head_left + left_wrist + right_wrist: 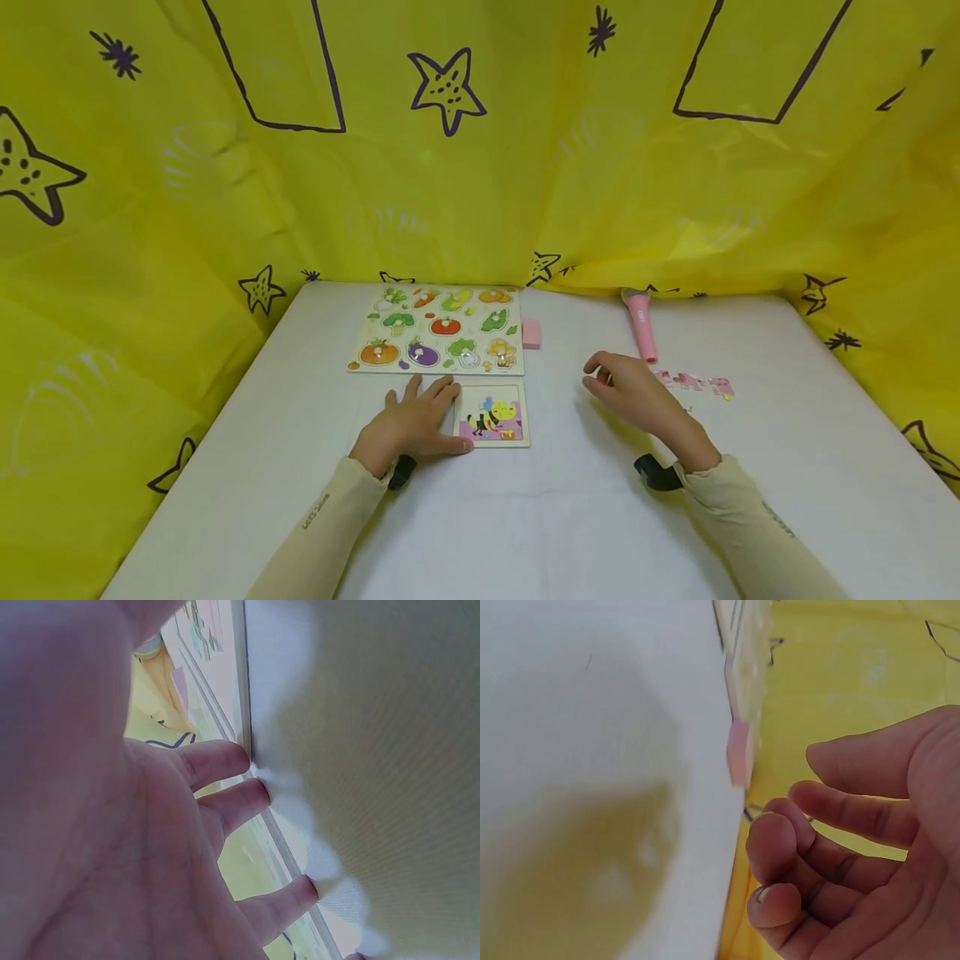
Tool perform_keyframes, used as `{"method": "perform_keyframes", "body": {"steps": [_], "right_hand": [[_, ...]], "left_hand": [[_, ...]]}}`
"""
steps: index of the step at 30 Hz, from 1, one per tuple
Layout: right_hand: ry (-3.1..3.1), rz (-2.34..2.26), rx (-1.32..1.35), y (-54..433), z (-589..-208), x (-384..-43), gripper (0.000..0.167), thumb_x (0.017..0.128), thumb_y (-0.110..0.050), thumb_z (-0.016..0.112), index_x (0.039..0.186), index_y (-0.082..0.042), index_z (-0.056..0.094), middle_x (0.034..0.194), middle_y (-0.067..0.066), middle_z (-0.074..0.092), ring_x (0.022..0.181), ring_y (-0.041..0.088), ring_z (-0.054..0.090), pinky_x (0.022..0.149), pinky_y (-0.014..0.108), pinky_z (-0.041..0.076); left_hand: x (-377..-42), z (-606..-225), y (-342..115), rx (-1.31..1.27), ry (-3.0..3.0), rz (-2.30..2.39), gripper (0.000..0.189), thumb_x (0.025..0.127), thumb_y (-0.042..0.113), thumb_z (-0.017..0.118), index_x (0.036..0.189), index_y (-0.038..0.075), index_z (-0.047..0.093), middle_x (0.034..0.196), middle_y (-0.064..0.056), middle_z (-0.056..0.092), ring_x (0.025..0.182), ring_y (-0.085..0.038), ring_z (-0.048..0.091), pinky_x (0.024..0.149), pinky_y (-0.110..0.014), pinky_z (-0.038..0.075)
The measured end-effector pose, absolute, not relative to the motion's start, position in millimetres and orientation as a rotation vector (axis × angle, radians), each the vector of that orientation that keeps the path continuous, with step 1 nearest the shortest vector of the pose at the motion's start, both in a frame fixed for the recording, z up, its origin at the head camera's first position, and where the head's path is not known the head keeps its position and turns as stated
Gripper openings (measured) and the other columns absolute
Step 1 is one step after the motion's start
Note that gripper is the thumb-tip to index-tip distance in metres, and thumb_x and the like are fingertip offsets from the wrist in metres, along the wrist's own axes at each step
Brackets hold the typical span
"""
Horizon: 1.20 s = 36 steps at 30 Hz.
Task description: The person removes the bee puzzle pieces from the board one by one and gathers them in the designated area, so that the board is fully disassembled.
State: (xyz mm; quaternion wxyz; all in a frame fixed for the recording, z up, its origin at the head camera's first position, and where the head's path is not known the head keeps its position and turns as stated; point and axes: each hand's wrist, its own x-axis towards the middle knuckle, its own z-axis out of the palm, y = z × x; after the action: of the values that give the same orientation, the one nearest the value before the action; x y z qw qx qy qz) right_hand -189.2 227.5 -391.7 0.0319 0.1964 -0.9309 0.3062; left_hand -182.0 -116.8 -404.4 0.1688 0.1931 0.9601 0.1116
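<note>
My left hand (408, 425) lies spread at the left side of a small square jigsaw tray (526, 417). Its fingertips and thumb touch the tray's left edge and lower left corner. Inside the tray, joined pieces (491, 423) form a bee picture on pink, and a pale bare area shows towards the top. To the right, my right hand (633, 392) hovers over the table, fingers loosely curled. In the right wrist view that hand (847, 855) holds nothing. Pink jigsaw pieces (690, 381) lie in a row just beyond it, partly hidden behind the hand.
A vegetable peg puzzle board (480, 340) lies behind the tray, with a pink block (531, 334) at its right edge. A pink toy microphone (642, 329) rests at the back right. Yellow curtain (480, 192) closes off the white table's (555, 533) back and sides.
</note>
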Motion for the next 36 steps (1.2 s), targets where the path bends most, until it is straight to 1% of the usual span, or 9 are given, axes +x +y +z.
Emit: {"method": "perform_keyframes", "body": {"steps": [5, 8, 11, 15, 19, 22, 25, 28, 36], "right_hand": [[-2.869, 0.970, 0.668, 201, -391, -195, 0.012, 0.101, -0.006, 0.070, 0.109, 0.003, 0.071, 0.092, 0.006, 0.066, 0.085, 0.024, 0.060, 0.077, 0.040, 0.053], [-2.888, 0.986, 0.683, 187, -393, -195, 0.013, 0.100, -0.006, 0.071, 0.110, 0.004, 0.071, 0.099, 0.010, 0.066, 0.090, 0.026, 0.061, 0.082, 0.043, 0.055], [-2.909, 1.003, 0.715, 173, -394, -193, 0.014, 0.100, -0.005, 0.071, 0.111, 0.004, 0.071, 0.101, 0.010, 0.064, 0.089, 0.025, 0.060, 0.083, 0.042, 0.055], [-2.921, 1.019, 0.795, 154, -394, -192, 0.017, 0.100, -0.006, 0.073, 0.113, 0.004, 0.071, 0.102, 0.009, 0.062, 0.087, 0.022, 0.057, 0.081, 0.038, 0.054], [-2.960, 1.022, 0.821, 136, -393, -190, 0.022, 0.099, -0.009, 0.075, 0.117, 0.003, 0.070, 0.105, 0.011, 0.061, 0.086, 0.021, 0.056, 0.079, 0.036, 0.053], [-2.987, 1.000, 0.828, 125, -394, -189, 0.027, 0.098, -0.010, 0.077, 0.119, 0.004, 0.069, 0.110, 0.013, 0.061, 0.088, 0.022, 0.056, 0.081, 0.037, 0.053], [-3.008, 0.962, 0.839, 117, -397, -190, 0.032, 0.095, -0.012, 0.079, 0.121, 0.004, 0.069, 0.114, 0.015, 0.060, 0.093, 0.024, 0.057, 0.087, 0.040, 0.054], [-3.023, 0.944, 0.844, 111, -400, -190, 0.037, 0.095, -0.014, 0.082, 0.124, 0.004, 0.067, 0.116, 0.016, 0.058, 0.095, 0.025, 0.057, 0.091, 0.042, 0.054], [-3.064, 0.954, 0.783, 103, -406, -189, 0.043, 0.094, -0.018, 0.086, 0.128, 0.000, 0.065, 0.118, 0.015, 0.051, 0.096, 0.025, 0.057, 0.089, 0.041, 0.053]], "left_hand": [[-186, -398, -117, 0.550, 2.738, 0.302, 0.097, 0.093, 0.059, 0.078, 0.167, 0.012, 0.037, 0.175, -0.008, 0.028, 0.156, -0.053, 0.018, 0.116, -0.081, 0.019], [-187, -396, -116, 0.545, 2.733, 0.306, 0.097, 0.093, 0.058, 0.079, 0.166, 0.011, 0.037, 0.175, -0.009, 0.027, 0.156, -0.054, 0.017, 0.116, -0.082, 0.018], [-186, -396, -116, 0.541, 2.730, 0.308, 0.097, 0.093, 0.058, 0.079, 0.166, 0.011, 0.037, 0.175, -0.009, 0.028, 0.157, -0.053, 0.017, 0.116, -0.082, 0.017], [-186, -397, -115, 0.537, 2.729, 0.305, 0.096, 0.093, 0.059, 0.078, 0.166, 0.012, 0.037, 0.175, -0.008, 0.027, 0.157, -0.052, 0.017, 0.116, -0.082, 0.017], [-185, -400, -116, 0.535, 2.731, 0.290, 0.096, 0.093, 0.061, 0.077, 0.166, 0.012, 0.037, 0.175, -0.008, 0.028, 0.157, -0.052, 0.018, 0.116, -0.081, 0.019], [-185, -401, -116, 0.536, 2.734, 0.277, 0.096, 0.094, 0.062, 0.075, 0.166, 0.012, 0.038, 0.174, -0.008, 0.029, 0.156, -0.052, 0.019, 0.115, -0.081, 0.020], [-183, -401, -116, 0.538, 2.737, 0.274, 0.095, 0.094, 0.062, 0.075, 0.166, 0.012, 0.038, 0.174, -0.008, 0.030, 0.156, -0.052, 0.020, 0.115, -0.081, 0.021], [-182, -401, -115, 0.542, 2.735, 0.279, 0.094, 0.094, 0.061, 0.075, 0.165, 0.012, 0.039, 0.174, -0.009, 0.030, 0.156, -0.052, 0.020, 0.115, -0.081, 0.021], [-182, -406, -116, 0.551, 2.738, 0.284, 0.096, 0.092, 0.064, 0.076, 0.164, 0.011, 0.040, 0.173, -0.009, 0.031, 0.155, -0.054, 0.020, 0.113, -0.084, 0.021]]}}
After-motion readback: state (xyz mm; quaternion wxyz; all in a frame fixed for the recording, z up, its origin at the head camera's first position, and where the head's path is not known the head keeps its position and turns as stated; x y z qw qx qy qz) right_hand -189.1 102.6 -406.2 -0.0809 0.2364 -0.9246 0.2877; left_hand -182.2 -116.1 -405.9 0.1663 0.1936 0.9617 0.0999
